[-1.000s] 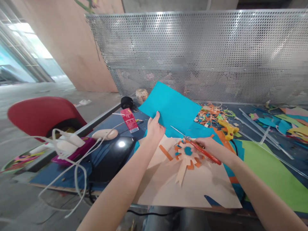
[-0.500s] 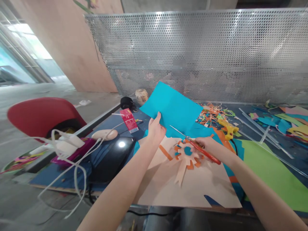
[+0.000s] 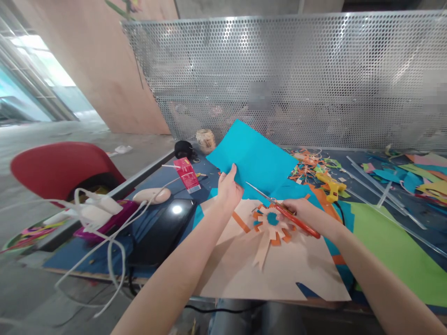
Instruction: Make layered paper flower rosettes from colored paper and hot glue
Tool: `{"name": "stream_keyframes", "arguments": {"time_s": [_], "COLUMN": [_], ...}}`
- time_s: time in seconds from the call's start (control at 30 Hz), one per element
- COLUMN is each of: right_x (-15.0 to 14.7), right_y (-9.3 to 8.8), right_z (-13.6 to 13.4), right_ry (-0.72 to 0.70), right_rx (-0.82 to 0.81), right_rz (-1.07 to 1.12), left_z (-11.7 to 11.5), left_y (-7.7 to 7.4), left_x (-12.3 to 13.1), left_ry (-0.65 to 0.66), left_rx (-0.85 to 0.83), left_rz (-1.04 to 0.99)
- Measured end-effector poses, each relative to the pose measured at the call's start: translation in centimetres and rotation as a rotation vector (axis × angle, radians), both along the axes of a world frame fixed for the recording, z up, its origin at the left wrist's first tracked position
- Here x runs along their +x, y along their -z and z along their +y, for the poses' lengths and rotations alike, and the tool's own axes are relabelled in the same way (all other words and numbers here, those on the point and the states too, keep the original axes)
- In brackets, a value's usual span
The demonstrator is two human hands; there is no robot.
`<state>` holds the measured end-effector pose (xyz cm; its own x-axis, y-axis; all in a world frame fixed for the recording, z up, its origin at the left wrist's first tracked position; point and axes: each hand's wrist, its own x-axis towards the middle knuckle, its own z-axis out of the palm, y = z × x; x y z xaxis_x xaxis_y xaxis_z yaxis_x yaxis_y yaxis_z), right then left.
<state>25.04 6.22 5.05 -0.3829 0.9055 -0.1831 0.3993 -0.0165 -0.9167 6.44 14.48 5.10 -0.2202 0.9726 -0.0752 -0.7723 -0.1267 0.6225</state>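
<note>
A blue paper sheet [image 3: 254, 156] is raised and slightly curved, its lower left edge pinched by my left hand [image 3: 229, 190]. Red-handled scissors [image 3: 296, 220] are in my right hand [image 3: 301, 211], the blades pointing up and left, just below the sheet. Beneath the scissors, a pale paper rosette [image 3: 272, 225] with orange and blue layers and a notched tail rests on a large pale paper [image 3: 289, 274]. How far apart the blades are is hard to tell.
Left on the table [image 3: 108, 260] are a black phone [image 3: 162, 237], cream mouse [image 3: 152, 195], pink carton [image 3: 187, 174] and white cables. A yellow glue gun [image 3: 331, 187], paper scraps [image 3: 307, 163], clear sticks and green paper [image 3: 387, 251] lie right. Behind stands a perforated metal panel [image 3: 296, 70].
My left hand and the blue sheet have shifted slightly to the right. My right hand and the scissors have hardly moved.
</note>
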Motion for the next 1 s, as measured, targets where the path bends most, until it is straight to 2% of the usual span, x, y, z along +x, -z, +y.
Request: {"name": "stream_keyframes", "arguments": {"time_s": [0.1,0.3,0.47,0.63,0.77,0.9,1.0], "right_x": [0.1,0.8,0.6,0.3,0.4,0.2,0.0], "right_y": [0.1,1.0,0.5,-0.1,0.0,-0.5,-0.9], "right_z": [0.1,0.7,0.6,0.4,0.3,0.0,0.0], "right_ry": [0.015,0.001,-0.012,-0.007,-0.012,0.006,0.035], "right_rx": [-0.120,0.050,0.147,0.140,0.100,0.052,0.110], "right_rz": [0.073,-0.130,-0.235,-0.287,-0.254,-0.242,-0.312], "left_z": [-0.3,-1.3,-1.3,-1.2,-1.3,-1.2,-0.9], "left_y": [-0.1,-0.9,-1.1,-0.8,-0.4,-0.2,-0.3], "left_x": [0.3,1.1,1.0,1.1,1.4,1.2,0.6], "left_ry": [0.009,0.001,0.011,0.024,0.066,0.055,0.066], "left_rx": [0.008,0.007,0.012,0.029,0.064,0.071,0.095], "left_rz": [0.000,-0.022,-0.025,-0.019,0.001,0.014,0.040]}}
